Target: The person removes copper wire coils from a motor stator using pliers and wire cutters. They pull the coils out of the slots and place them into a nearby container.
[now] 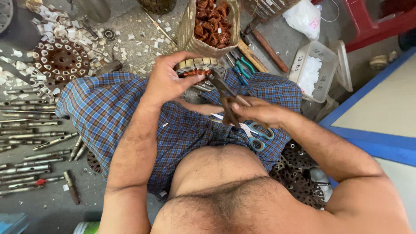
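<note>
Scissors (253, 132) with teal handles are lying on the checked cloth (108, 108), partly hidden under the right hand (260, 112), which is closing round rusty pliers (225, 93). Beyond the scissors, the left hand (167, 78) is gripping a wound stator (197, 67), mostly covered. Farther off, a sack (208, 26) is holding copper scrap, its top cut off.

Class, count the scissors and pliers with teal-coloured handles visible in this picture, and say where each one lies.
2: teal-handled scissors lie on the checked blue cloth beneath the right hand; teal-handled pliers lie on the floor beside the woven sack. Others may be hidden.
</note>
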